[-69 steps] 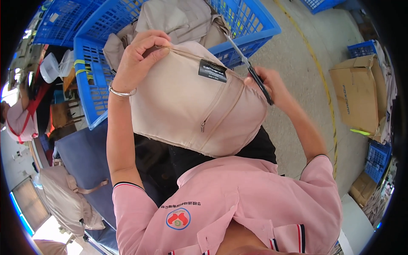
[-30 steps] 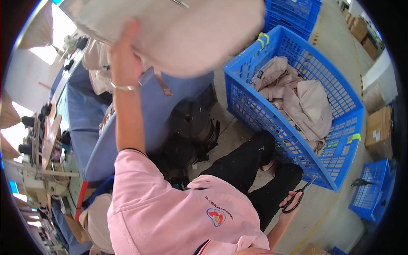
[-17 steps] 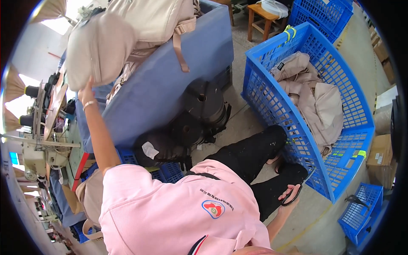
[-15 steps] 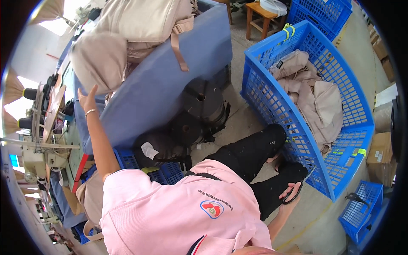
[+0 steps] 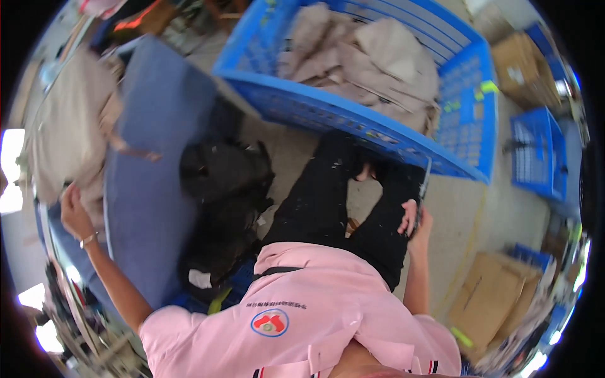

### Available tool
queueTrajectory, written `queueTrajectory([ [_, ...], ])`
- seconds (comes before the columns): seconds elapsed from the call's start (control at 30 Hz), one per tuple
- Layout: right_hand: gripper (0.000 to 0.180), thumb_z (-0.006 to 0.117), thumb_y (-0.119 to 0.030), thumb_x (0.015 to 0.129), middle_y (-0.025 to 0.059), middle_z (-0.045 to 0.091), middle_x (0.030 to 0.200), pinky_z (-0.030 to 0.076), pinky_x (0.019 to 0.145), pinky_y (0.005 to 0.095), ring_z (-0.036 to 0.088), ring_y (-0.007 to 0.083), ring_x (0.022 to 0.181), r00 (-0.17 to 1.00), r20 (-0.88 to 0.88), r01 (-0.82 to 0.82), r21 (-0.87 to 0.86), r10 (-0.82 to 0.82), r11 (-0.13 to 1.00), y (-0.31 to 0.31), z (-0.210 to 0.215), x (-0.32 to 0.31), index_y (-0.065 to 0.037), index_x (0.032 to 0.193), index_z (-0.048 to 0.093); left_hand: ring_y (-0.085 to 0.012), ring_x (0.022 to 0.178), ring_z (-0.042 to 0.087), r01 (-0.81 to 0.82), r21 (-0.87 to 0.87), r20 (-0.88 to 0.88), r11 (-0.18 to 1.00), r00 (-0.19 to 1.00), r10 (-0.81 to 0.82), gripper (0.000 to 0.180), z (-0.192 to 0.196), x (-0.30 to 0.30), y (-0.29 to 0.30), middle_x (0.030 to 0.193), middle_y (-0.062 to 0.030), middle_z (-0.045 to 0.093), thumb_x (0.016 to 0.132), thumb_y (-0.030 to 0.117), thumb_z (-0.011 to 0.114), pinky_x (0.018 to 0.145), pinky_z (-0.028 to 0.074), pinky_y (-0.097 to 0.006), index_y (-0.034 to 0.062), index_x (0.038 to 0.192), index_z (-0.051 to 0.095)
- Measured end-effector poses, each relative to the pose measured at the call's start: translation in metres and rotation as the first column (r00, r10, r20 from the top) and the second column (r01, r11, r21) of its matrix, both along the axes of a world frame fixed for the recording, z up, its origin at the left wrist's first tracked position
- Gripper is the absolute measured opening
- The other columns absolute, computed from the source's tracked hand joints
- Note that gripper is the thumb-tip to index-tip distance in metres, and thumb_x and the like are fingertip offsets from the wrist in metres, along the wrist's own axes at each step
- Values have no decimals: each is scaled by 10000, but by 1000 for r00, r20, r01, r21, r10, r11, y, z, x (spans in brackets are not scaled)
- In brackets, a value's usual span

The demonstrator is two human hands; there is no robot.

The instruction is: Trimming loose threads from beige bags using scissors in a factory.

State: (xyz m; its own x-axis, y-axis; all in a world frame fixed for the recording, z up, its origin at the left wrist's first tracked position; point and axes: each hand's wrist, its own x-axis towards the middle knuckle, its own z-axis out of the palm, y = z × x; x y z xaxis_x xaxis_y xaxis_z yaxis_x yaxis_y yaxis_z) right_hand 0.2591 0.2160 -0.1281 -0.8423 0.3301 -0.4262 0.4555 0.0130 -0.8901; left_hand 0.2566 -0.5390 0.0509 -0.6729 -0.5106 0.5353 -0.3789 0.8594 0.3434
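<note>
Beige bag now set down on counter at left; left hand open beside it, right hand clamped on scissors.

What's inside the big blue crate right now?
The blue crate holds a heap of beige fabric pieces. Anything beneath that heap is covered, and the crate's floor cannot be seen.

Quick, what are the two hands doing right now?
Left hand: open, reaching against the soft beige fabric bags piled on the blue table; holding nothing.
Right hand: closed on thin dark scissors, resting by the knee.
</note>
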Motion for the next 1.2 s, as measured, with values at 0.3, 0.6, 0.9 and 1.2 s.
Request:
queueTrajectory([
  [0.3,296,520,-297,1012,-14,479,691,448,562,224,498,68,574,924,-313,257,84,-219,963,9,-30,-6,-10,1052,578,-185,944,661,787,246,192,566,533,-824,198,-41,-225,360,1073,-88,681,895,58,638,850,501,-286,27,1088,676],
  [0.6,578,497,-526,974,37,473,791,485,548,271,520,117,631,789,-341,499,-131,-511,857,18,-64,-26,39,1085,546,-364,1071,598,943,295,578,152,-49,-815,388,-278,-487,555,1137,-193,641,844,324,647,946,469,-419,53,1121,657],
  [0.9,796,550,-701,852,50,488,751,494,501,266,539,129,592,827,-202,514,-104,-524,852,23,-68,-29,69,1052,543,-253,779,673,419,516,489,747,572,-658,574,-432,-580,671,957,-148,707,734,464,777,710,533,-365,-27,1019,691],
  [1.2,720,538,-661,887,31,474,772,490,519,260,514,112,603,852,-217,452,-152,-476,879,19,-64,-32,39,1056,531,-113,479,515,307,937,14,165,440,-898,220,-282,-556,685,584,-36,569,755,205,784,435,404,-261,57,711,627],
])
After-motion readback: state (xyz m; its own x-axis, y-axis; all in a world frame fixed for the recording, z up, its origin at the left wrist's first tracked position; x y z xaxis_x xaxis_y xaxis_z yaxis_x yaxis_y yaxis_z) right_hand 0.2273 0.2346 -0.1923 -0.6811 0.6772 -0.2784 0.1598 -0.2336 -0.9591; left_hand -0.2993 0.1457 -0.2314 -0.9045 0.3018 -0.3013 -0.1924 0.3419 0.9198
